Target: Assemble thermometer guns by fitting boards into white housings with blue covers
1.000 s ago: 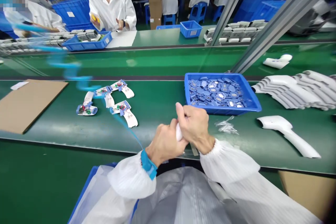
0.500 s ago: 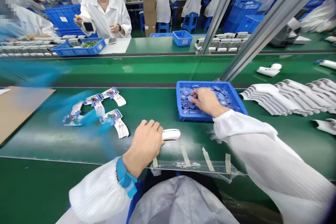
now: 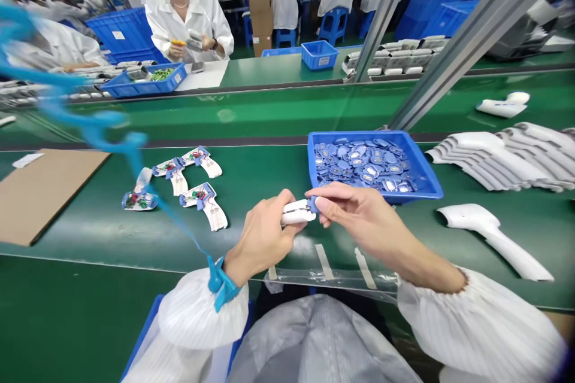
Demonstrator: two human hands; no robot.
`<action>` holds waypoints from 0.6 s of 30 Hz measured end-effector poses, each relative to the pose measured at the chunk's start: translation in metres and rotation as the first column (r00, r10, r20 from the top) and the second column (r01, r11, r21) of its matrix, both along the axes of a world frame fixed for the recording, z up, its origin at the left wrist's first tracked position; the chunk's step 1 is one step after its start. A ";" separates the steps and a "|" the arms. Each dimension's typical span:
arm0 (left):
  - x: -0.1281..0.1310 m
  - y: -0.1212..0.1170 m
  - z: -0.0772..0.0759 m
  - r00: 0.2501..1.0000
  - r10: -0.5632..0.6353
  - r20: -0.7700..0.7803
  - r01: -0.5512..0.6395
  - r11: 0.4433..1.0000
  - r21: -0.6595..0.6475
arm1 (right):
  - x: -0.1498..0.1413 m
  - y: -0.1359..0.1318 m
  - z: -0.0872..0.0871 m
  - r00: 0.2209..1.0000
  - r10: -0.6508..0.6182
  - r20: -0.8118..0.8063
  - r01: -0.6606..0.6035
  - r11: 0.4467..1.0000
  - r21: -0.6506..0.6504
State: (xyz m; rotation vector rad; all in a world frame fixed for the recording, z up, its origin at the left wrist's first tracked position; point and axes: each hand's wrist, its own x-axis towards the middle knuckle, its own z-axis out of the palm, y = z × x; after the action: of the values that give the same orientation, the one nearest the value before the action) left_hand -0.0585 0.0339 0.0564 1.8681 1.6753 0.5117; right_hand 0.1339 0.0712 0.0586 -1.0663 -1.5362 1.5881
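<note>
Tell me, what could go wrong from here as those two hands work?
The small blue piece, pinched in the fingers of the right hand, might slip and drop. The white part in the left hand could get scuffed if the two meet askew. The coiled blue cord from the left wristband runs past the wired pieces in this view, so it might snag one.

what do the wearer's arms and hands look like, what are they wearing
The left hand and right hand are ungloved. The white sleeves are loose, faintly striped and gathered at the wrists. A blue band circles the left wrist, joined to a coiled blue cord.
</note>
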 end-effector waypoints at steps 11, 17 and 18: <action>0.002 0.004 0.003 0.998 -0.053 0.020 0.054 0.995 -0.080 | 0.005 -0.010 -0.008 0.999 -0.004 -0.042 0.007 0.996 0.084; 0.002 0.004 -0.009 0.989 -0.149 0.020 0.146 0.983 0.109 | -0.009 -0.021 -0.019 0.969 -0.176 0.171 0.063 0.851 0.521; 0.002 0.003 -0.013 0.985 -0.162 0.060 0.148 0.970 0.191 | -0.010 -0.022 -0.022 0.958 -0.223 0.179 0.080 0.811 0.580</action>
State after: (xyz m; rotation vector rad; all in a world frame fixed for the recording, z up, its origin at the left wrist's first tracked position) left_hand -0.0563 0.0368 0.0429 2.0666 1.4607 0.6843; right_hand 0.1235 0.0496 0.0370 -1.0201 -1.8691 0.8131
